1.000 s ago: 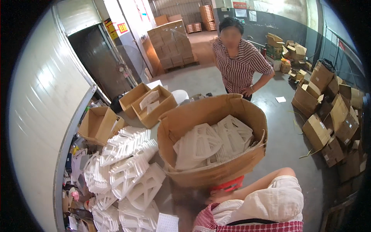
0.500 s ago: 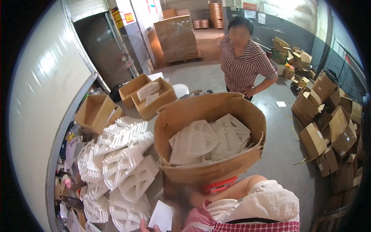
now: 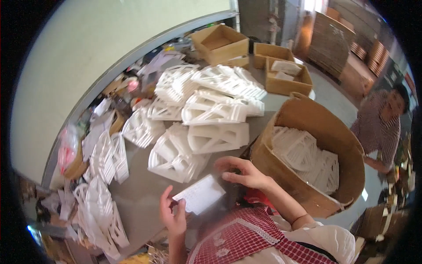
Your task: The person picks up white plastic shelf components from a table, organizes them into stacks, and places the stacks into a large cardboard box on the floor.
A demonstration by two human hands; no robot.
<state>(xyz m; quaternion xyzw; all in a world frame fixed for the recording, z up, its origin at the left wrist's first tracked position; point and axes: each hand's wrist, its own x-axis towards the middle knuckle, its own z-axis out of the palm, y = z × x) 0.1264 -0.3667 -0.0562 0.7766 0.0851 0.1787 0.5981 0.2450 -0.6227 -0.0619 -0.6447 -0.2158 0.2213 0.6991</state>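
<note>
Card (image 3: pixel 198 193), one white slip with faint lines of writing on it, sits low in the view just above the person's checked apron (image 3: pixel 246 237). One hand pinches it: the left hand (image 3: pixel 172 212) has its thumb and fingers closed on the card's lower left corner. The right hand (image 3: pixel 244 171) hovers just past the card's upper right edge, fingers curled and half closed, and I cannot tell whether it touches the clear film around the card.

The card's long axis runs from lower left up to upper right, its written face turned up toward the person.

Around it I count three open brown boxes at the far side of the table (image 3: pixel 140 207): one box (image 3: pixel 220 42) looks empty, and two hold a few white pieces. One big cardboard tub (image 3: pixel 316 132) stands to the right, touching the table's edge, with a heap of white foam inserts (image 3: pixel 307 154) inside. On the grey table itself lie many stacks of the same white foam frames (image 3: pixel 206 112) (roughly ten piles, too overlapped for an exact count). These piles crowd the space just beyond both hands. One other person in a striped shirt (image 3: pixel 380 127) stands past the tub at the right.
</note>
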